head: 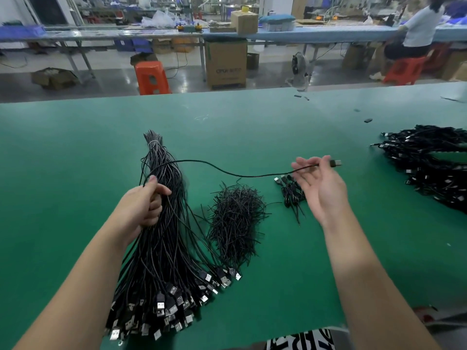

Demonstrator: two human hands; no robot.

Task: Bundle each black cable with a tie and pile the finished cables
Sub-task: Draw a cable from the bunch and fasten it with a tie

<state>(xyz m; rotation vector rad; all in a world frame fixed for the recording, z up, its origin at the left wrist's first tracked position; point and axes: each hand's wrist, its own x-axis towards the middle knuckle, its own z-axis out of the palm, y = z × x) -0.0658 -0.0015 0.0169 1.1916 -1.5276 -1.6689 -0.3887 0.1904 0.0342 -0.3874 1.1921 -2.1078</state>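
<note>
1. Head view: a single cable (227,172) runs roughly left to right above the green table (75,152), from the left hand (144,205) to the right hand (319,188); its long axis is near horizontal, with a shallow sag in the middle.
2. The left hand curls its fingers round the upper part of the big cable bunch (161,238) and appears to grip the single cable's near end there too.
3. The right hand lies palm up, fingers spread and relaxed; the cable crosses its fingertips, and the plug (335,163) juts just beyond them to the right. Whether the thumb pinches the cable cannot be told.
4. The ties (236,218) lie heaped between the two hands, nearer the left.
5. A few bundled cables (290,192) lie just under the right hand's fingers; a larger pile (429,168) sits well apart at far right.
6. Judgement: coiling comes next, so the right hand, at the free end, must fold the cable back toward the left.
</note>
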